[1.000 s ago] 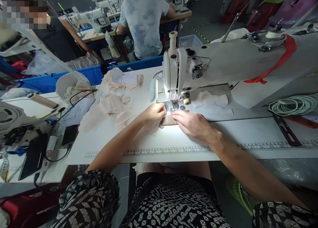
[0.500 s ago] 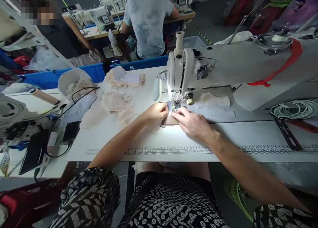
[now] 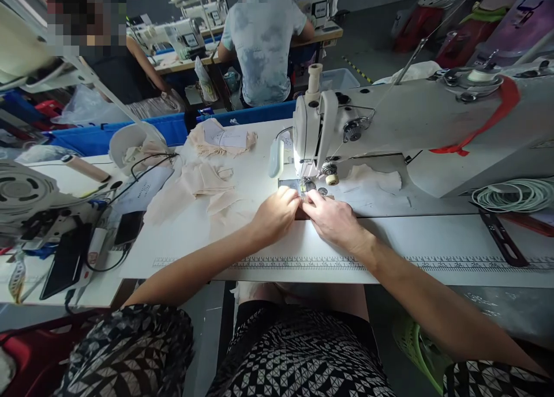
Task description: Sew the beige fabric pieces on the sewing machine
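Under the lit head of a white sewing machine, both hands meet just in front of the needle area. My left hand has its fingers bent and pressed together; what they pinch is hidden. Close against it, my right hand is closed too, thumb and fingertips together at the presser foot. A small strip of a brown piece shows between the hands, mostly covered by them. Pale pink fabric pieces lie on the white table to the left.
A printed ruler runs along the table's front edge. At right lie a coiled pale cord and a dark tool. A phone and a thread cone are at left. Two people sit beyond.
My left hand has moved down and now lies closer to my right hand. The brown piece, earlier visible in front of the needle, is now mostly covered. The view has shifted slightly.
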The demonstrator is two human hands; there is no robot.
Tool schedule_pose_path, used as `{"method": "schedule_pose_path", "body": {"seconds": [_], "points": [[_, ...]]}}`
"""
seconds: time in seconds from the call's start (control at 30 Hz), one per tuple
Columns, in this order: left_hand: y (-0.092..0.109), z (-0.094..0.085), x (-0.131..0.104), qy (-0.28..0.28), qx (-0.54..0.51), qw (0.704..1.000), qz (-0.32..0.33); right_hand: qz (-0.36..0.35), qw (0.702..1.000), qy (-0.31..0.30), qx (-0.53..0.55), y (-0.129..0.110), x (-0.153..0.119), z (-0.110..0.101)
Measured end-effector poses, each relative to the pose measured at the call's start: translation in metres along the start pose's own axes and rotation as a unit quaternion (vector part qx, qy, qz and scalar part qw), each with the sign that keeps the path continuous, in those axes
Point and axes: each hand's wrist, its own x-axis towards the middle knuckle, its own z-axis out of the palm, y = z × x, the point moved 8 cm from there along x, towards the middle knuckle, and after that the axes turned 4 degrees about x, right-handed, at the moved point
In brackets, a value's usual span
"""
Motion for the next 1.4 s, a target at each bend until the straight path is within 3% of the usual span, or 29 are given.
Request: {"method": "schedule_pose_path", "body": {"seconds": [0.1, 0.27, 0.47, 0.73, 1.17, 1.27, 1.4], "points": [[0.014, 0.01, -0.017, 0.002, 0.025, 0.999, 0.03, -0.001, 1.0, -0.001, 0.009, -0.001, 0.0, 0.0], [0.015, 0.011, -0.024, 0.021, 0.023, 0.999, 0.036, -0.003, 1.0, -0.001, 0.017, -0.002, -0.002, -0.003], [0.01, 0.012, -0.015, -0.006, 0.041, 0.997, 0.063, 0.002, 0.996, 0.05, 0.068, 0.008, -0.007, -0.016], [0.003, 0.022, 0.0, -0.004, 0.042, 0.997, 0.066, 0.112, 0.991, 0.051, 0.061, 0.051, -0.014, -0.012], [0.006, 0.023, 0.005, -0.014, 0.072, 0.994, 0.077, 0.12, 0.989, 0.02, 0.083, 0.049, -0.015, -0.009], [0.007, 0.023, 0.005, -0.021, 0.076, 0.993, 0.083, 0.112, 0.985, 0.051, 0.122, 0.051, -0.012, -0.003], [0.007, 0.021, 0.006, -0.02, 0.072, 0.993, 0.087, 0.127, 0.956, 0.151, 0.218, 0.068, 0.0, 0.003]]}}
